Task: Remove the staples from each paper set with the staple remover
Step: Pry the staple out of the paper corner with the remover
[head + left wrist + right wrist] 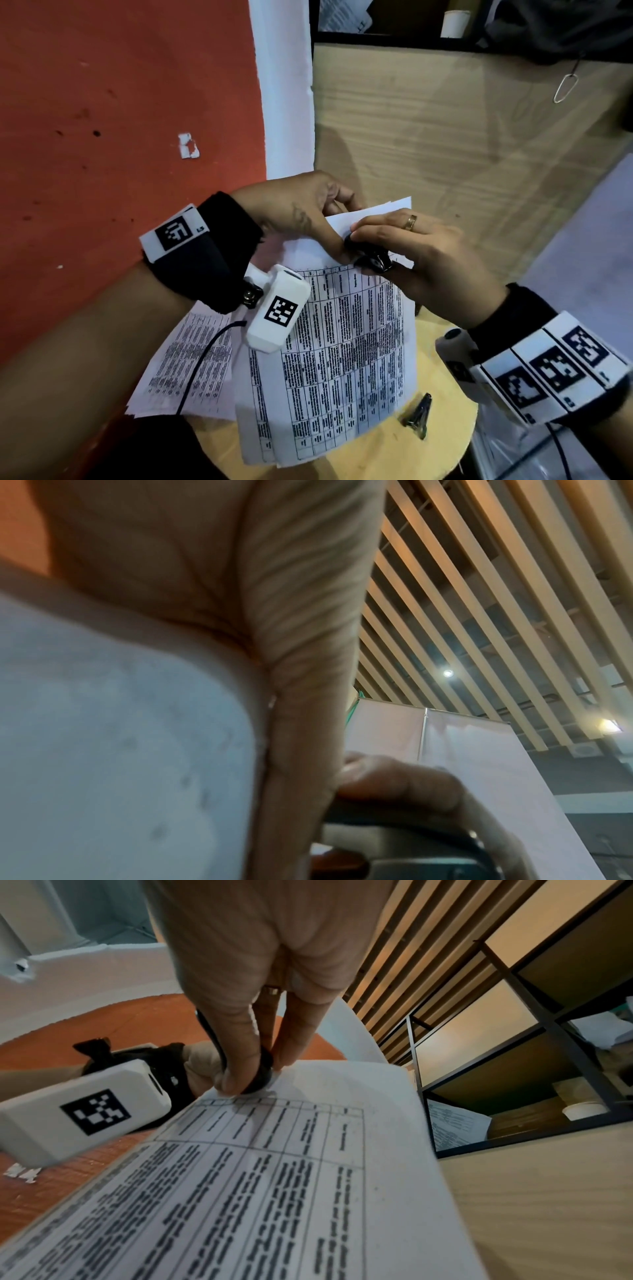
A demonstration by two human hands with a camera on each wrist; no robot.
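A printed paper set (342, 359) with tables of text is lifted at a slant over the round wooden table (438, 445). My left hand (322, 219) pinches its top corner from the left. My right hand (383, 240) grips a black staple remover (371, 257) between thumb and fingers, pressed against that same top corner. In the right wrist view the staple remover (262, 1074) touches the top edge of the paper set (274, 1177). The staple itself is hidden under the fingers. In the left wrist view the palm fills the frame; the blurred paper (103, 750) lies against it.
A second stack of printed sheets (185, 363) lies on the table's left side, crossed by a black cable. A small dark clip-like object (419, 414) lies on the table at the right. A wooden panel (445, 137) and a black-framed shelf (548, 1031) stand behind.
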